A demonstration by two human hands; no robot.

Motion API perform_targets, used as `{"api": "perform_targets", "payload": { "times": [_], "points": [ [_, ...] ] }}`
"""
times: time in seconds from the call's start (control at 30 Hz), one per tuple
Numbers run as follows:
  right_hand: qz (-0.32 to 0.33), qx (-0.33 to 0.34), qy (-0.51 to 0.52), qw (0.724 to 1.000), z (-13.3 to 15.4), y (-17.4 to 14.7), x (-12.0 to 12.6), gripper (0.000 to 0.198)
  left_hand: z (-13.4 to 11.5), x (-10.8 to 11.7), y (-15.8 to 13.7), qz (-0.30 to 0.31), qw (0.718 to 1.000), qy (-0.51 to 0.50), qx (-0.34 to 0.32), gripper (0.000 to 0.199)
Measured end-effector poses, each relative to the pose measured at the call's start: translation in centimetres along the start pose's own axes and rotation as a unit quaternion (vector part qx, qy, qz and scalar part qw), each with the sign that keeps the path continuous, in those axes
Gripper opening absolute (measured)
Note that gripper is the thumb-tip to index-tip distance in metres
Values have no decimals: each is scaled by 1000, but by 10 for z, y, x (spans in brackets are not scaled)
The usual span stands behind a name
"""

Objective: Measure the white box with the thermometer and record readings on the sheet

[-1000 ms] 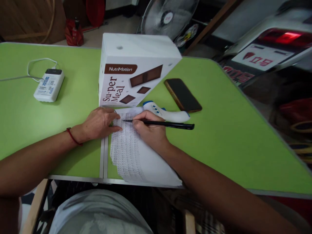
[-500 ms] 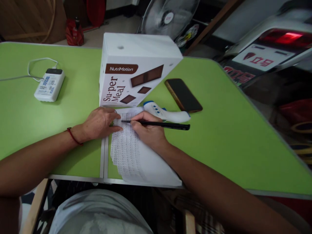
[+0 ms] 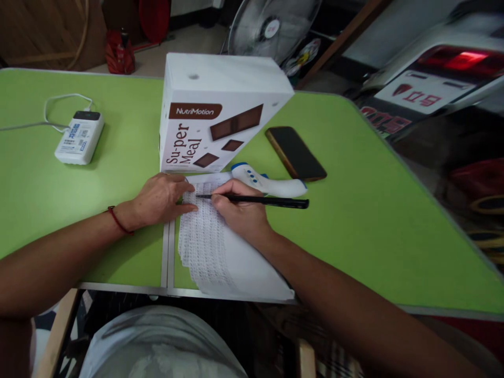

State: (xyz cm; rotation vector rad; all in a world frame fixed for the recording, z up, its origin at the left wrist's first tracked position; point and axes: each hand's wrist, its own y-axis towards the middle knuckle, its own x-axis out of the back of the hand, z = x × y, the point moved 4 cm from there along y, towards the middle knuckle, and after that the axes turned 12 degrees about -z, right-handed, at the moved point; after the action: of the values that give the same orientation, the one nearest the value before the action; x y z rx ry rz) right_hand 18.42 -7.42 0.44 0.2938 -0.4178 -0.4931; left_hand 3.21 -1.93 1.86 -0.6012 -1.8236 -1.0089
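Note:
A sheet of paper [image 3: 252, 268] covered in rows of small handwriting lies near the table's front edge, its left edge ragged. My right hand [image 3: 244, 212] is closed around a black pen [image 3: 271, 201], whose tip touches the written part near the upper left. Opposite it, my left hand [image 3: 161, 199] rests flat with thumb and fingers apart, the fingertips on the paper's left edge. Just beyond the paper stands a white box [image 3: 232, 100] printed "Su-per Meal". A white and blue handheld thermometer [image 3: 268, 181] lies beside the box, partly behind my right hand.
A phone [image 3: 297, 153] lies face up right of the box. At the left is a white power bank [image 3: 81, 137] with a cable. The green table [image 3: 374, 226] has a metal seam under the paper's left side. A fan [image 3: 271, 29] stands behind.
The pen's rear end has shifted very slightly to the right. My left hand stays in place, and the other things have not visibly moved.

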Motion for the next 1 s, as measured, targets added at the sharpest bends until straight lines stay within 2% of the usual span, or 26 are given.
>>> {"api": "perform_targets", "payload": {
  "times": [1.0],
  "points": [
    [-17, 6, -19, 1000, 0, 1, 3, 6, 1, -1, 0, -3, 1000, -5, -2, 30]
  ]
}}
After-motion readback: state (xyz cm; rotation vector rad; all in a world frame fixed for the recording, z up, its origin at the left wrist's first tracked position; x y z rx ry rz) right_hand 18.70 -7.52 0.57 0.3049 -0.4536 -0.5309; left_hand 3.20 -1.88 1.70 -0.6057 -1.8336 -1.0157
